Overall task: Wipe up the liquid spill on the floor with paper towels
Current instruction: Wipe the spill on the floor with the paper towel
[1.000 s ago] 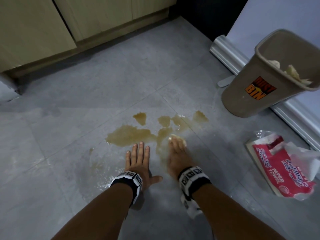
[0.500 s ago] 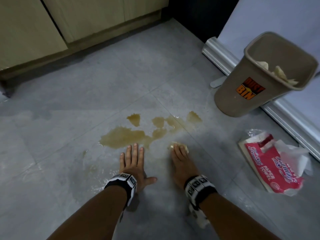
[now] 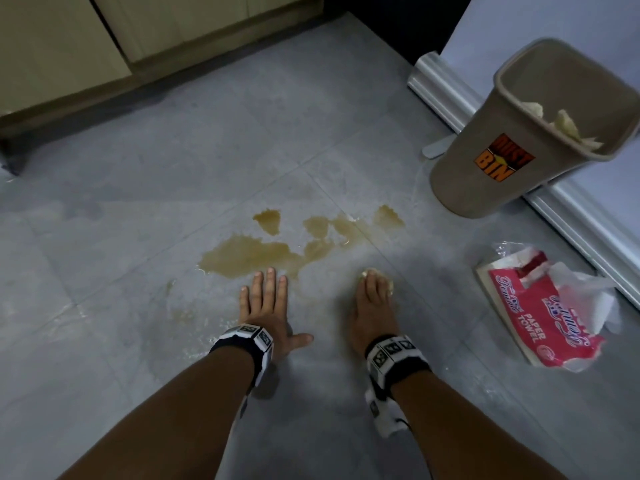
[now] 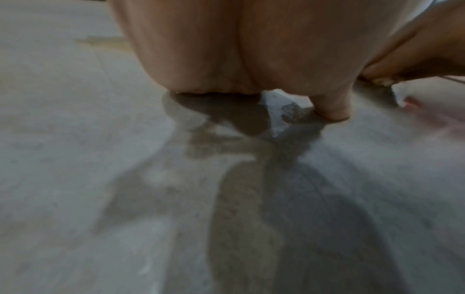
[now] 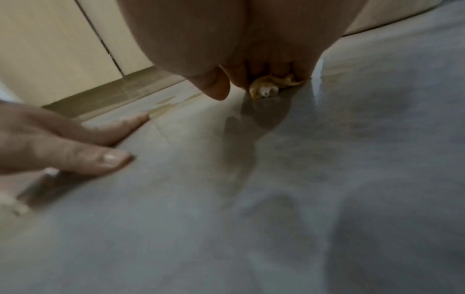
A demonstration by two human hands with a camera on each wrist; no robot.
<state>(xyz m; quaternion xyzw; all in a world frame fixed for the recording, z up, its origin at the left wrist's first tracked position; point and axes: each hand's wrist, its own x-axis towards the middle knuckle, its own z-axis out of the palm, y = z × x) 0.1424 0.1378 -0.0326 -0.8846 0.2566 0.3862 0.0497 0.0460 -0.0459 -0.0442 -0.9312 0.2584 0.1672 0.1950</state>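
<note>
A brown liquid spill spreads in several patches over the grey tile floor. My left hand lies flat on the floor, fingers straight, fingertips at the puddle's near edge. My right hand presses a small soaked, yellowed paper towel wad to the floor with straight fingers, just right of the puddle. In the right wrist view the paper towel wad peeks out under the fingers, and the thumb hangs free of it. The left wrist view shows my left hand from behind, palm down.
A red paper towel pack lies open on the floor to the right. A tan dustbin with used towels stands beyond it, against a silver rail. Wooden cabinets line the far side. Thin wet smears remain left of my left hand.
My right hand has dragged the wad back toward me and to the right, out of the puddle's edge. The left hand has stayed flat in place.
</note>
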